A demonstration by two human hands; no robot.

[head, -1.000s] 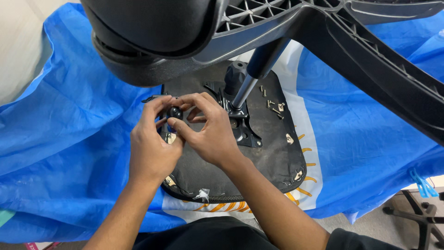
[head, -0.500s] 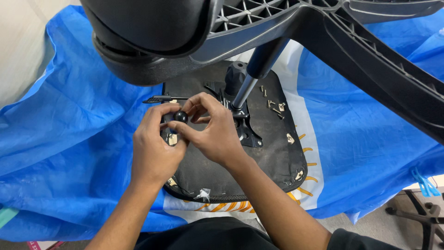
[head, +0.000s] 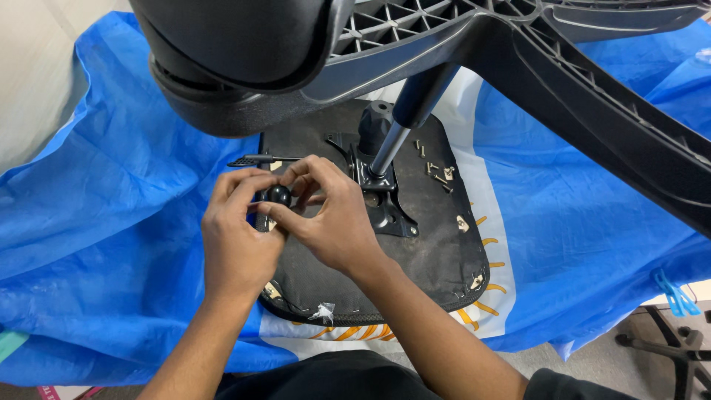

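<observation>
Hands are mid-fit: your left hand [head: 235,244] and right hand [head: 333,222] both have fingers pinched on the black knob [head: 278,195], sitting over the left side of the upturned seat base [head: 415,259]. Looks like careful twisting next. Its axis is hidden, can't tell.
</observation>
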